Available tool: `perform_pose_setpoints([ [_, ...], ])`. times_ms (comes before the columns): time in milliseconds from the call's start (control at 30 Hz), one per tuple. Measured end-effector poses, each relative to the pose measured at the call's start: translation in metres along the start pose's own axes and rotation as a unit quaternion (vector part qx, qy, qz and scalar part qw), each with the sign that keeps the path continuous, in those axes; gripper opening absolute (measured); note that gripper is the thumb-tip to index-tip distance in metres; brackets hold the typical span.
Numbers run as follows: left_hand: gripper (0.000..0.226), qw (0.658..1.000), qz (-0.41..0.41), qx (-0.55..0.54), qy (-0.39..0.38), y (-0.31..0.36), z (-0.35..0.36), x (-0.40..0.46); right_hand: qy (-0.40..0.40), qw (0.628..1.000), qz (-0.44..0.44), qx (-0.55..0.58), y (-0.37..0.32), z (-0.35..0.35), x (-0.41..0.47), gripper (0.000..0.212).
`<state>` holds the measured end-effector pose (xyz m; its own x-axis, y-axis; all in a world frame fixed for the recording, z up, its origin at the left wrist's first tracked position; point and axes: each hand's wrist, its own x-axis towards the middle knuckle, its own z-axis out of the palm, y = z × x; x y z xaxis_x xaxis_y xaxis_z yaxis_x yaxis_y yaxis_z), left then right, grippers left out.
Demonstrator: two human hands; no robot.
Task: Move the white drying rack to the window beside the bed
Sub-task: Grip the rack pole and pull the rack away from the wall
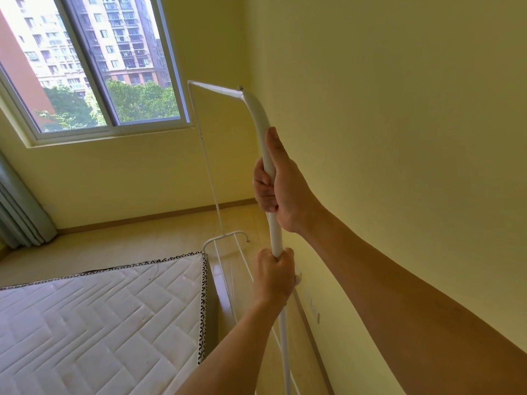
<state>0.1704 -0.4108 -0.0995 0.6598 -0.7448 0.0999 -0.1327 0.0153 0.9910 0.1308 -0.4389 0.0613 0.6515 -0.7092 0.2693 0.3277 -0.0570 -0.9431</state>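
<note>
The white drying rack (pixel 258 115) stands in the narrow gap between the bed (pixel 99 323) and the right wall. Its near upright pole runs up through both my hands. My right hand (pixel 281 186) is closed around the pole high up, thumb pointing upward. My left hand (pixel 275 276) grips the same pole lower down. The top bar runs away from me to the thin far upright, whose curved foot (pixel 225 238) rests on the floor near the corner. The window (pixel 94 67) is at the upper left, beyond the bed.
A bare quilted mattress with black-and-white edging fills the lower left. The yellow wall (pixel 399 138) lies close on the right, with a wooden skirting board below. A grey-green curtain (pixel 20 209) hangs at the left edge. Pale floor stretches under the window.
</note>
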Motion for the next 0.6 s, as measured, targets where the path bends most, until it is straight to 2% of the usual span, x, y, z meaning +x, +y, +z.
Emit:
perform_pose_setpoints([
  [133,0.049,1.000,-0.002,-0.002,0.002,-0.001,0.004,0.029,0.004,1.000,0.001,-0.001,0.006,-0.004,0.029,0.060],
  [333,0.059,1.000,0.001,0.005,-0.004,-0.001,0.011,0.078,0.069,0.997,-0.036,-0.012,0.018,-0.009,0.075,0.053],
  [600,0.055,0.999,-0.004,0.016,0.028,-0.007,0.027,0.139,0.044,0.997,-0.051,0.024,0.034,-0.027,0.135,0.052],
])
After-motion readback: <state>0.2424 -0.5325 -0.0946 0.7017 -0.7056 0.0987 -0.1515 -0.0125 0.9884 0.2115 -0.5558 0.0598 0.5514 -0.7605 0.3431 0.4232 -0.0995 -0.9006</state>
